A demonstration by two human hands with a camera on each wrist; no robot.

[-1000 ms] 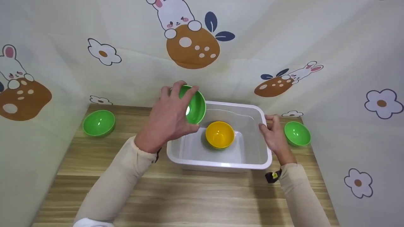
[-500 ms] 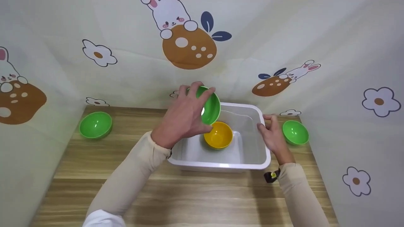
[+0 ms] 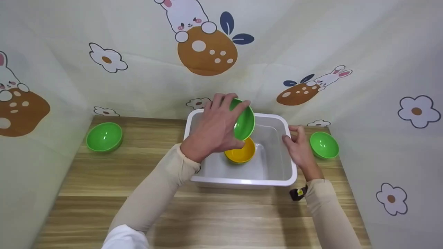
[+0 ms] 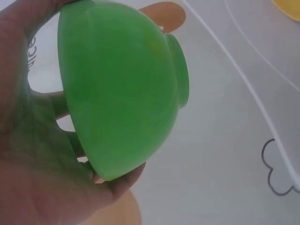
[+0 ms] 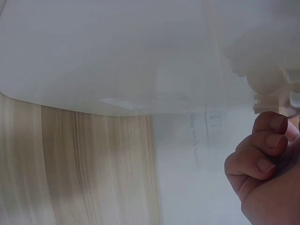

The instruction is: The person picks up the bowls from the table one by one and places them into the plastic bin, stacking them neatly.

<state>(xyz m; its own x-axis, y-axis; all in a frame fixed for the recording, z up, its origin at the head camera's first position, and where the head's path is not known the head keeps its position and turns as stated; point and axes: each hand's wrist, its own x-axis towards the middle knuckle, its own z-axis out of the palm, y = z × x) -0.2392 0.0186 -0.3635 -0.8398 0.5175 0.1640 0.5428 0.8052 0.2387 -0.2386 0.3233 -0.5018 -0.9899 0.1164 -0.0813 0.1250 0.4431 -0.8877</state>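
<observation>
My left hand point(image 3: 216, 129) grips a green bowl point(image 3: 245, 121) by its rim, thumb on the near side and fingers on the far side. The bowl is tilted on its side above a white plastic tub point(image 3: 238, 181). In the left wrist view the green bowl point(image 4: 122, 89) shows its rounded outside and foot ring. Inside the tub sits a yellow bowl point(image 3: 240, 154), partly hidden by the held bowl and my left hand. My right hand point(image 3: 300, 148) holds the tub's right rim; in the right wrist view its fingers point(image 5: 255, 159) are curled beside the tub wall point(image 5: 117, 61).
One green bowl point(image 3: 105, 137) stands on the wooden table point(image 3: 114, 180) at the left. Another green bowl point(image 3: 324, 145) is at the right, just beyond my right hand. A printed curtain point(image 3: 145, 79) rises behind and along both sides.
My left hand has carried the green bowl rightward over the tub, so it now covers part of the yellow bowl. My right hand keeps its hold on the rim.
</observation>
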